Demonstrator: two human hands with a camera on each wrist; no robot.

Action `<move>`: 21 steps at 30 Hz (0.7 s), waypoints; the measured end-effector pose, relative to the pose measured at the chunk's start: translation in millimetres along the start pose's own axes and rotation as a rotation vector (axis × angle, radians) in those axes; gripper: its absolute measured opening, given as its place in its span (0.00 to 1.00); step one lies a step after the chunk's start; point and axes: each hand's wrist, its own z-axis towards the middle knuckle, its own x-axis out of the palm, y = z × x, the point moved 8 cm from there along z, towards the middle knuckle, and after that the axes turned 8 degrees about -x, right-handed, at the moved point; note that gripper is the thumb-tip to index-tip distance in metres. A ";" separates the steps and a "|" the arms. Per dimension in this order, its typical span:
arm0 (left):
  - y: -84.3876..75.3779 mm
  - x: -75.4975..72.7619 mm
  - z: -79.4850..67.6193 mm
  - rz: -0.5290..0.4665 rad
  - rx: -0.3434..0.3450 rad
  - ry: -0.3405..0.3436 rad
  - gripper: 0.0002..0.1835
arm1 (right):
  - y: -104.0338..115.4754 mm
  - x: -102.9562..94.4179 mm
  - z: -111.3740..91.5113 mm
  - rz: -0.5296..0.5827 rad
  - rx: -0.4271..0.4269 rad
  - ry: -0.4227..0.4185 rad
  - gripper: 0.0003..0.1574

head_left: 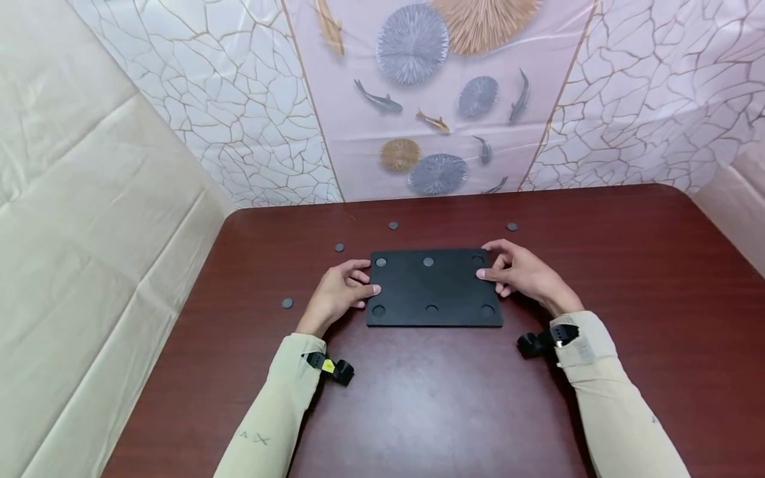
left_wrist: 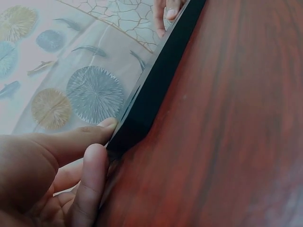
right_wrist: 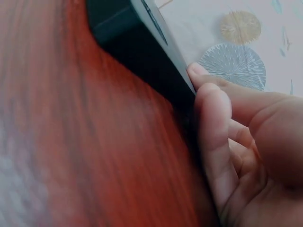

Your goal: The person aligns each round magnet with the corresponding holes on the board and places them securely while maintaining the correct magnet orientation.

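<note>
A flat black rectangular board (head_left: 454, 285) with round recesses lies on the table in the head view. Grey discs sit in two far-side recesses, the left one (head_left: 381, 262) and the middle one (head_left: 428, 261); the other recesses look dark. My left hand (head_left: 336, 292) grips the board's left edge, thumb on the top face and fingers along the side. At the opposite edge, my right hand (head_left: 527, 273) holds it likewise, its index finger near the far corner. Both wrist views show the board's thick side (left_wrist: 154, 90) close to the table, pinched between thumb and fingers.
Several loose grey discs lie on the dark red table (head_left: 418, 398): one disc (head_left: 287, 303) left of my left hand, others beyond the board, including a disc (head_left: 512, 226) past my right hand. A patterned sheet (head_left: 358, 133) hangs behind the table.
</note>
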 end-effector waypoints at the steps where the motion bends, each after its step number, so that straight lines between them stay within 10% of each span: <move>1: 0.8 1.8 0.0 -0.002 -0.002 0.004 0.32 | -1.4 -0.8 -0.6 -0.003 0.000 0.005 0.45; 21: -13.1 -11.6 -8.5 0.060 0.028 0.072 0.25 | 0.6 -0.7 0.0 -0.034 -0.026 0.026 0.42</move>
